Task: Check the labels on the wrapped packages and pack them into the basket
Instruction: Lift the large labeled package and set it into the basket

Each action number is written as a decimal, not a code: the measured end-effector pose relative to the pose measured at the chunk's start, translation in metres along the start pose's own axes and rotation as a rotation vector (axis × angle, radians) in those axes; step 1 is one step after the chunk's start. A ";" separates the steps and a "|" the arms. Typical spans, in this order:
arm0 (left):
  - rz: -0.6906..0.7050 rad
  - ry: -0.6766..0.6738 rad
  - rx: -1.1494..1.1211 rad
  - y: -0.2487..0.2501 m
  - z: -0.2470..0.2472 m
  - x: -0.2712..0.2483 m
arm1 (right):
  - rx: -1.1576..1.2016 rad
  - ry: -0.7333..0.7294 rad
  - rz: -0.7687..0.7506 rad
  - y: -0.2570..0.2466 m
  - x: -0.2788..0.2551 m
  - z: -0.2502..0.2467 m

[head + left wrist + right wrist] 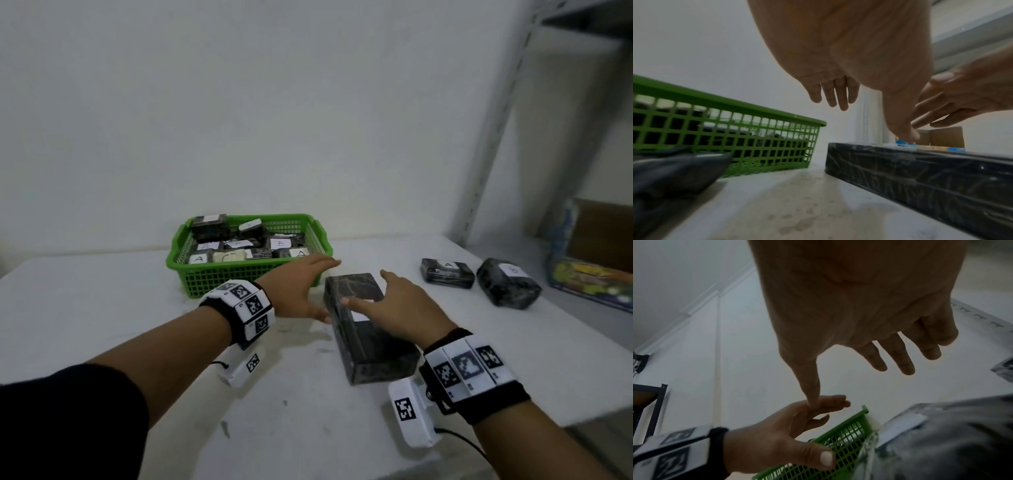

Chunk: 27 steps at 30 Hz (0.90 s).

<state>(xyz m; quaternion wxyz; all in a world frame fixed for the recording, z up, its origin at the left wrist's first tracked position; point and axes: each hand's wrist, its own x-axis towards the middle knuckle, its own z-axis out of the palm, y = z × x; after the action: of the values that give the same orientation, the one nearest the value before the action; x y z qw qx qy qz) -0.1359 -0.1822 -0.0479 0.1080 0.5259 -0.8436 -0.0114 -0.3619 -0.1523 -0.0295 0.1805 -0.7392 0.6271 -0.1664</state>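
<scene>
Here I see the long black wrapped package [366,329] lying flat on the white table [120,308], just in front of the green basket [219,274] that holds labelled packages. My left hand [294,291] hovers at its left edge and my right hand [404,308] over its top, both with fingers spread and gripping nothing. Two smaller wrapped packages [447,273] lie well apart to the right, beside a metal shelf [507,120]

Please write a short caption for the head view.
Open hands reach for a long wrapped package beside the green basket.
</scene>
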 end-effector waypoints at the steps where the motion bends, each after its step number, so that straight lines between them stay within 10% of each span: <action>1: 0.006 -0.027 0.003 0.005 0.003 0.005 | 0.003 -0.009 0.015 0.003 -0.005 0.002; 18: -0.097 -0.206 -0.054 0.004 0.035 0.055 | -0.013 -0.132 0.034 0.032 -0.019 0.025; 27: -0.154 -0.125 -0.715 -0.001 0.018 0.058 | 0.331 -0.152 -0.080 0.073 -0.012 -0.031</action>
<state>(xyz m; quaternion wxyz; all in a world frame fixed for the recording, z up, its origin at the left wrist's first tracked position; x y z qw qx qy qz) -0.1629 -0.2361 -0.0559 0.2319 0.5151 -0.7492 -0.3458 -0.4424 -0.1529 -0.0372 0.3396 -0.7343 0.5458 -0.2180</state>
